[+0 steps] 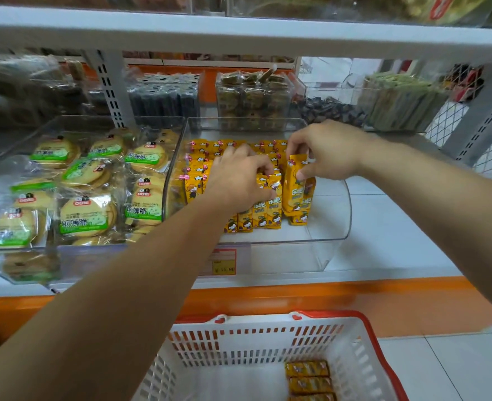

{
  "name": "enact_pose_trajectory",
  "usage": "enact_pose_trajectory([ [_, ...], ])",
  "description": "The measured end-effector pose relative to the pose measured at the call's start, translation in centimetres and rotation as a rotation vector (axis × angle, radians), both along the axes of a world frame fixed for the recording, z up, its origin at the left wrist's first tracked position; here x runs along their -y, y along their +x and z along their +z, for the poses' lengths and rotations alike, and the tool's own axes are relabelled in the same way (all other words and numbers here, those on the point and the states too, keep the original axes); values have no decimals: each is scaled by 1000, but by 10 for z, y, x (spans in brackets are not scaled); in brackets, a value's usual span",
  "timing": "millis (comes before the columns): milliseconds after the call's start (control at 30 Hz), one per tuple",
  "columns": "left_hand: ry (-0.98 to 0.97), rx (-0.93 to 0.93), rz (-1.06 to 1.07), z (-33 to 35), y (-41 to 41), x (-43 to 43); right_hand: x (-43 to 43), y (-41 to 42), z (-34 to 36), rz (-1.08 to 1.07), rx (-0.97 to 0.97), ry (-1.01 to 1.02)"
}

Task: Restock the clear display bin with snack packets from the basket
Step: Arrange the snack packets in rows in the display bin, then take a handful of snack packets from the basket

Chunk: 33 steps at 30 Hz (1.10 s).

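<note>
A clear display bin on the shelf holds rows of upright yellow snack packets along its left and middle. My left hand lies over the front row, its fingers curled round the tops of a few packets. My right hand pinches the top of one yellow packet standing at the right end of the row. Below, a white basket with a red rim holds a few more yellow packets at its bottom right.
A neighbouring clear bin on the left is full of round green-labelled biscuit packs. Further bins of dark and green snacks stand behind on the shelf. An upper shelf board hangs overhead. An orange shelf front runs between bin and basket.
</note>
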<state>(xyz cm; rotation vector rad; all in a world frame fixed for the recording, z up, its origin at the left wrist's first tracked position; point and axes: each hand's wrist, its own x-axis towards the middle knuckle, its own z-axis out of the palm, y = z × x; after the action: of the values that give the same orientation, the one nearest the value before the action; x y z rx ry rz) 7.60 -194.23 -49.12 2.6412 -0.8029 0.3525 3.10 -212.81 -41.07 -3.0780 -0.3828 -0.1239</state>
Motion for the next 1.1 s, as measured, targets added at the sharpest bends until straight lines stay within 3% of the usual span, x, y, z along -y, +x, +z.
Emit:
enact_pose_trajectory([
  [300,9,40,6,-5,0,1,-23,14,-20,-117,60,-336],
  [533,52,31,31,-4,0,3,-27,10,-21,-147,-26,-345],
  [633,133,-9,32,12,-11,4,-26,-10,-12,-148,99,-199],
  [800,-87,-83,-76,53,-68,-20,-23,-81,-1,-117,191,264],
  [867,-91,-114,-182,60,-105,-42,-25,-118,-6,-86,154,396],
  [967,90,-228,-282,47,-150,-65,-30,-163,-31,-53,18,520],
  [1100,373,-429,-273,-14,-188,-72,-35,-201,-104,-134,-248,517],
])
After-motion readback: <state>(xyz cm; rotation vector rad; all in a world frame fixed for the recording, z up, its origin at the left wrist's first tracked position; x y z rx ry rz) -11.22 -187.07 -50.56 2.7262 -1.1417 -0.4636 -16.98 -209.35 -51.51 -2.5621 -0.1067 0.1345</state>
